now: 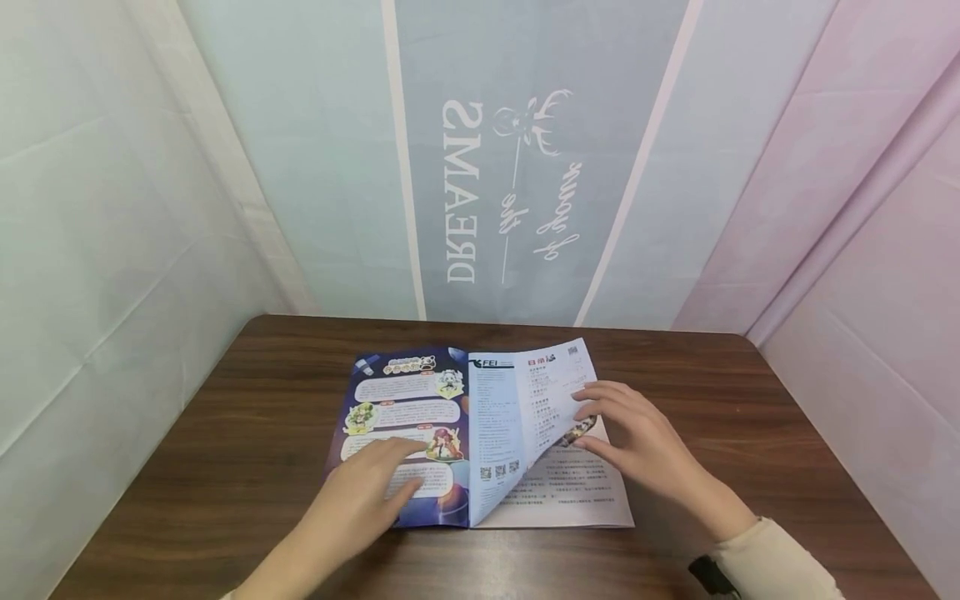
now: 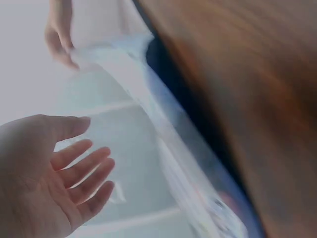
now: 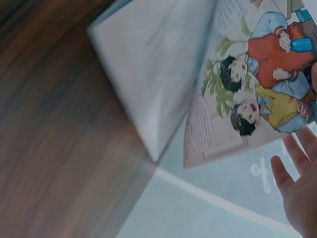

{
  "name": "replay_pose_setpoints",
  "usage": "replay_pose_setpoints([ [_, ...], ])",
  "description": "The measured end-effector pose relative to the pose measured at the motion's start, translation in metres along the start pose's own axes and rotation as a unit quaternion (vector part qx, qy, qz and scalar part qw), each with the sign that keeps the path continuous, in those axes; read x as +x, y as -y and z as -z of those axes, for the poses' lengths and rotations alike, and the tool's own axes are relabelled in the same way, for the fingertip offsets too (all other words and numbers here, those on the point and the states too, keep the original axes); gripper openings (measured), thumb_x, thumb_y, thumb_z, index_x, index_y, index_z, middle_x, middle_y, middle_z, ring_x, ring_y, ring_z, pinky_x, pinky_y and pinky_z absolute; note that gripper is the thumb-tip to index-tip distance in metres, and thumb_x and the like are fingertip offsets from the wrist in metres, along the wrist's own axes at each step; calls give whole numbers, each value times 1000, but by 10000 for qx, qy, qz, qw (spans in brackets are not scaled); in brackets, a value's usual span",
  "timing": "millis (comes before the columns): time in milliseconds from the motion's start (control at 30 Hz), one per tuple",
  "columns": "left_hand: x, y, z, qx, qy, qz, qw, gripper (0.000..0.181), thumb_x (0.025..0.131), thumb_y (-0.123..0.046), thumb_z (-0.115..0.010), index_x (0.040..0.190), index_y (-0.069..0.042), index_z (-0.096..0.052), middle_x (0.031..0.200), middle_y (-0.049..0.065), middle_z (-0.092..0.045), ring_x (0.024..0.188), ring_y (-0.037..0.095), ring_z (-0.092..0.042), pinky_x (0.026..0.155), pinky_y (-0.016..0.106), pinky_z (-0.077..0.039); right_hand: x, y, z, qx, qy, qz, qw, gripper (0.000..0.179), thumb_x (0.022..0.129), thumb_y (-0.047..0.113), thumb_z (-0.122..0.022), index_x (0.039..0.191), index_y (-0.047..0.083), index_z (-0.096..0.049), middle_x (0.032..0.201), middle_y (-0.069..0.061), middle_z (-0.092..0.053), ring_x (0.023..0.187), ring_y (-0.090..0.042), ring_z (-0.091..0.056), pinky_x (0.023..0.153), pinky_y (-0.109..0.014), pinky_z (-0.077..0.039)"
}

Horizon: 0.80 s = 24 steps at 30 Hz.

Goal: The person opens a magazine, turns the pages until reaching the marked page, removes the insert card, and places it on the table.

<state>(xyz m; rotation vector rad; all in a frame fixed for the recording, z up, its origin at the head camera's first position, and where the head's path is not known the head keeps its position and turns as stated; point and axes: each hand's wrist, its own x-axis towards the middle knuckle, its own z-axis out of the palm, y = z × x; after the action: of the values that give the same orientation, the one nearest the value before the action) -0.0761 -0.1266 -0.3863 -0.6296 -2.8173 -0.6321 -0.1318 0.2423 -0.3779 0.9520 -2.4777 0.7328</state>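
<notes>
An open magazine [image 1: 491,442] lies on the table, a dark blue printed page at left and a light contents page [image 1: 498,417] at right. My right hand [image 1: 637,433] pinches the outer edge of that contents page between thumb and fingers, lifting it in a curve. Beneath it shows a text page [image 1: 577,492]. In the right wrist view, the lifted leaf's underside [image 3: 237,99] carries a drawing of children, with my right hand [image 3: 302,183] at its edge. My left hand [image 1: 367,483] is over the lower left page, fingers relaxed and holding nothing; the left wrist view shows its fingers apart.
The brown wood-grain table [image 1: 247,433] extends around the magazine. Behind it hangs a grey-blue cloth [image 1: 510,192] with white lettering and a deer drawing. Pale curtains [image 1: 105,208] stand at both sides.
</notes>
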Motion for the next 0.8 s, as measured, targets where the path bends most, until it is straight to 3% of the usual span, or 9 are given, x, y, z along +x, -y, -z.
replay_pose_setpoints([
  [133, 13, -26, 0, -231, -340, -705, 9967, 37, 87, -24, -78, 121, -16, -67, 120, -1, -68, 113, 17, -63, 95, 38, -52, 12, 12, -3, 135, -175, 72, 9997, 29, 79, 29, -84, 102, 20, -69, 125, 2, -65, 126, -23, -51, 112, -29, -31],
  [300, 27, -49, -1, -401, -482, -1160, 9913, 40, 88, -27, -77, 125, -16, -65, 123, -3, -66, 115, 14, -61, 97, 36, -51, 27, 22, -9, 253, -274, 269, 9989, 36, 90, 52, -66, 104, 18, -69, 127, 1, -65, 130, -25, -49, 113, -35, -31],
  [400, 33, -57, -5, -507, -535, -1256, 9893, 46, 88, -27, -77, 130, -15, -61, 128, -1, -64, 116, 15, -61, 95, 36, -53, 35, 28, -14, 277, -354, 433, 9980, 40, 92, 55, -61, 105, 17, -69, 127, 0, -64, 129, -26, -49, 114, -40, -32],
  [533, 41, -63, -10, -706, -673, -1276, 9870, 52, 89, -25, -76, 136, -13, -57, 130, 0, -62, 117, 16, -61, 94, 35, -53, 44, 35, -18, 323, -411, 660, 9964, 37, 91, 49, -66, 107, 16, -69, 127, -2, -64, 127, -28, -51, 114, -43, -32],
  [800, 49, -66, -19, -987, -1245, -1333, 9783, 39, 92, -11, -72, 130, -12, -60, 117, 3, -69, 104, 15, -66, 84, 33, -57, 53, 45, -20, 290, -472, 960, 9938, 33, 91, 42, -70, 109, 14, -70, 127, -4, -65, 127, -30, -52, 113, -42, -35],
])
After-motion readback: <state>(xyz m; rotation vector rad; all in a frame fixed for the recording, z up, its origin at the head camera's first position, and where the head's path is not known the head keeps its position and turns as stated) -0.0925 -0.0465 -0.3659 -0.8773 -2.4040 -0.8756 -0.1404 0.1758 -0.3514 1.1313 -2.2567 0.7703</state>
